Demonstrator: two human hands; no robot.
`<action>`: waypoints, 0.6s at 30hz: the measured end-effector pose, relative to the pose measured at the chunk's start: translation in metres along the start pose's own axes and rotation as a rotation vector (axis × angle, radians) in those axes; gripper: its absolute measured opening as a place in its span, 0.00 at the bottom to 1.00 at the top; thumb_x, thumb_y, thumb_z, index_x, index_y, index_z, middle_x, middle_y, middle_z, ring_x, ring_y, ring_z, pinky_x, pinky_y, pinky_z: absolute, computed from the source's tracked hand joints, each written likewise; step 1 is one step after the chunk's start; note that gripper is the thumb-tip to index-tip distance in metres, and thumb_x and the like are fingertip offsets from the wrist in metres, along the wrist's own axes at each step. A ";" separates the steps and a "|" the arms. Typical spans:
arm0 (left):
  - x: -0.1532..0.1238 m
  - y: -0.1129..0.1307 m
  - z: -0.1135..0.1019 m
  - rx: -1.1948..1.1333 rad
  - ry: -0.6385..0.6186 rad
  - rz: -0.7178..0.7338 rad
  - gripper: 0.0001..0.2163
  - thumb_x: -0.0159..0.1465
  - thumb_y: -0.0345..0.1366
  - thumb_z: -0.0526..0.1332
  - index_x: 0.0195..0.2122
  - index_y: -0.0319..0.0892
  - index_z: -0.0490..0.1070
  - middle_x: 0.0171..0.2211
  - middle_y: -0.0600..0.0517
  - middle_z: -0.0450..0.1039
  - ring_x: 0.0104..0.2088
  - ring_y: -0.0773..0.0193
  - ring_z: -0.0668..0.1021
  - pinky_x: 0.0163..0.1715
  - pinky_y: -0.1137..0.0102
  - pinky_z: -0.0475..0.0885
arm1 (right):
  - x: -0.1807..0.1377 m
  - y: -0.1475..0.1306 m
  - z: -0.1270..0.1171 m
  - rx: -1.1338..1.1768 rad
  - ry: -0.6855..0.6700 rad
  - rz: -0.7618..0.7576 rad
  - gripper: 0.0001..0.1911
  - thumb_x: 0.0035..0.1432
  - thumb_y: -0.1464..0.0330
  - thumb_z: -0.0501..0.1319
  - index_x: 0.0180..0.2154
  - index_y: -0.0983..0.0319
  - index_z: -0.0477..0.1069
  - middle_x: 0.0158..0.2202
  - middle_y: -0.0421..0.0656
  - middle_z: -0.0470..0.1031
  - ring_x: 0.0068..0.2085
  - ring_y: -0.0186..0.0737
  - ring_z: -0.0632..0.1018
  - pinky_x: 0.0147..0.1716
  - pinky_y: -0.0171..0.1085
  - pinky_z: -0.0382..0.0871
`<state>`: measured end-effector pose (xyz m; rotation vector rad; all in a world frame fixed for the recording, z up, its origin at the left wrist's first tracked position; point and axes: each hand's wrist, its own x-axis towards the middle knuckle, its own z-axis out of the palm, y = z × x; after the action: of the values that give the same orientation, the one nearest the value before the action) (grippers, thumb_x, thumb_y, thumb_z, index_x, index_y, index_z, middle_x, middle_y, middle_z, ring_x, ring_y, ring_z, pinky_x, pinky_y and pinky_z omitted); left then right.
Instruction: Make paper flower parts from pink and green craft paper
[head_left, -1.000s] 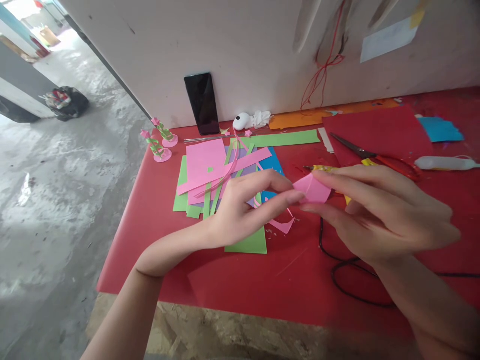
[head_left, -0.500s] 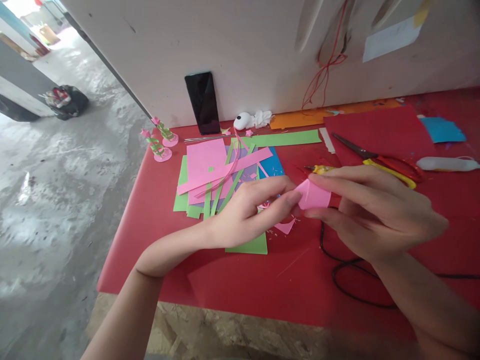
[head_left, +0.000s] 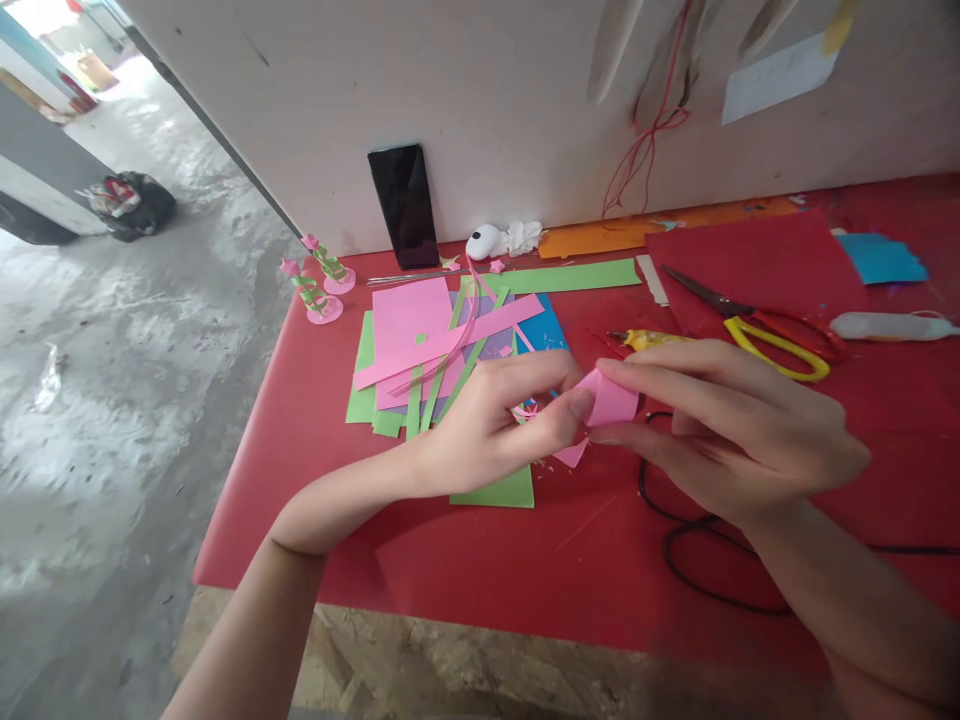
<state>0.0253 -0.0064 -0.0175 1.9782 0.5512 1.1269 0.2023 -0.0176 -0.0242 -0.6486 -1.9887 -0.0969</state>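
A small folded piece of pink paper [head_left: 616, 398] is held up between both hands over the red table [head_left: 600, 570]. My left hand [head_left: 510, 425] pinches its left corner between thumb and index finger. On the other side, my right hand [head_left: 739, 425] grips its upper and lower edges with fingertips and thumb. Below and behind my left hand lies a pile of coloured sheets, with a pink sheet [head_left: 409, 320], a pink strip [head_left: 457, 340] and green strips on top. A yellow tool [head_left: 649, 338], probably a glue gun, lies partly hidden behind my right hand.
Scissors [head_left: 750, 318] and a white tube [head_left: 892, 326] lie at the right. A dark cable [head_left: 675, 570] loops under my right hand. A phone [head_left: 405, 205] leans on the white panel. Two small pink-and-green paper flowers [head_left: 324, 310] stand at the back left.
My right hand has moved left and slightly down, closer to my left hand. The pink paper has shifted left and turned a little, while my left hand has barely moved.
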 end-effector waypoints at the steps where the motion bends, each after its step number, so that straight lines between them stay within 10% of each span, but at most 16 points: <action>1: 0.000 0.000 0.000 -0.004 -0.015 -0.018 0.12 0.66 0.30 0.51 0.24 0.41 0.59 0.21 0.57 0.63 0.23 0.76 0.66 0.24 0.80 0.63 | 0.000 0.000 0.000 -0.005 -0.003 0.004 0.22 0.52 0.69 0.66 0.50 0.57 0.71 0.34 0.40 0.78 0.33 0.34 0.78 0.30 0.32 0.75; 18: 0.000 -0.001 0.003 -0.026 0.027 -0.120 0.13 0.68 0.39 0.53 0.26 0.40 0.63 0.22 0.56 0.65 0.23 0.76 0.66 0.23 0.78 0.63 | -0.001 0.002 0.006 0.273 0.043 0.251 0.20 0.46 0.72 0.71 0.42 0.56 0.71 0.34 0.38 0.72 0.30 0.33 0.73 0.27 0.35 0.71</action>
<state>0.0275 -0.0074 -0.0192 1.8842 0.6576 1.0827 0.1983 -0.0143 -0.0284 -0.7035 -1.8213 0.3052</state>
